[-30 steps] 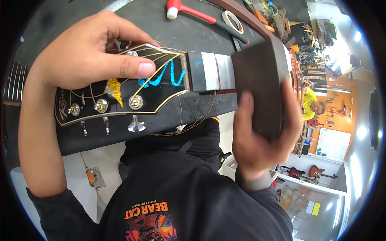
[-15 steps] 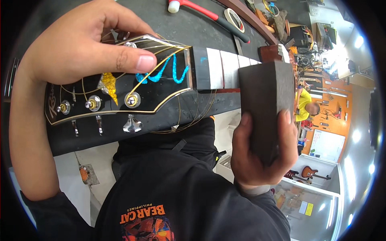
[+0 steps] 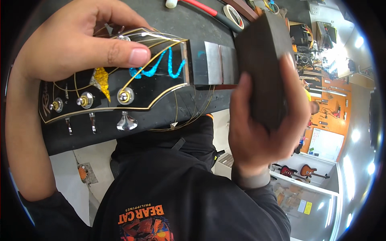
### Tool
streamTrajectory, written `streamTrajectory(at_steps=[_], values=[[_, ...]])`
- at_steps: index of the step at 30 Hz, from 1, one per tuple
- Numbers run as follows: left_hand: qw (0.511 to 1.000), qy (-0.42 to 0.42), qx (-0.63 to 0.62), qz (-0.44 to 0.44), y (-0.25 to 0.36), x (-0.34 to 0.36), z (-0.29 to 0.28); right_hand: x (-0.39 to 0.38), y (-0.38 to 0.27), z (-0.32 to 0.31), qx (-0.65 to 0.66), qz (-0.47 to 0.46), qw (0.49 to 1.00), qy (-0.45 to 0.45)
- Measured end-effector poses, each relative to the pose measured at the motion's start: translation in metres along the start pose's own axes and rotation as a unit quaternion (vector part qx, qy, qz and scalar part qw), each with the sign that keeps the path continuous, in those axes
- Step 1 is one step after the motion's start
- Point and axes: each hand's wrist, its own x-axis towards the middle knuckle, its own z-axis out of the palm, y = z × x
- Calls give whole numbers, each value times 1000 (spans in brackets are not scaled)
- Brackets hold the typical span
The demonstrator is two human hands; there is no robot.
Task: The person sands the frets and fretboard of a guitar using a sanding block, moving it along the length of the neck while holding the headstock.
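Observation:
A guitar's black headstock (image 3: pixel 157 94) lies on the dark bench, with chrome tuners, a gold-and-silver inlay and loose strings. My left hand (image 3: pixel 100 48) wraps over its far edge, thumb lying across the face near the strings. To the right runs the neck (image 3: pixel 196 62), its fingerboard covered in part by pale strips beside a fret. In my right hand (image 3: pixel 269 124), a dark rectangular block (image 3: pixel 259 68) is clasped between thumb and fingers. The block stands tilted over the neck and hides the rest of it. Whether its underside touches the fingerboard cannot be seen.
A hammer (image 3: pixel 205 10) with red and black handle and a roll of tape (image 3: pixel 233 18) lie on the far bench. Loose string ends (image 3: pixel 195 116) hang over the near edge. A person in yellow (image 3: pixel 308 95) is partly hidden behind my right hand. Guitars (image 3: pixel 309 171) hang at right.
My right hand has moved the block farther away from my body, across the neck. The headstock and my left hand appear slightly farther left and higher in view.

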Motion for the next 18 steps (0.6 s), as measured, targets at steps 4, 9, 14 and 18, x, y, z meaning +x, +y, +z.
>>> streamTrajectory(at_steps=[4,9,14,18], values=[[998,38,36,27,-1,0,1,-11,1,1,-2,-12,1000,-26],[999,15,44,16,-2,1,2,-32,0,-3,77,50,992,84],[999,26,35,23,-3,-3,1,9,2,7,9,33,999,-32],[999,7,30,19,6,5,2,-34,-3,5,95,63,988,107]])
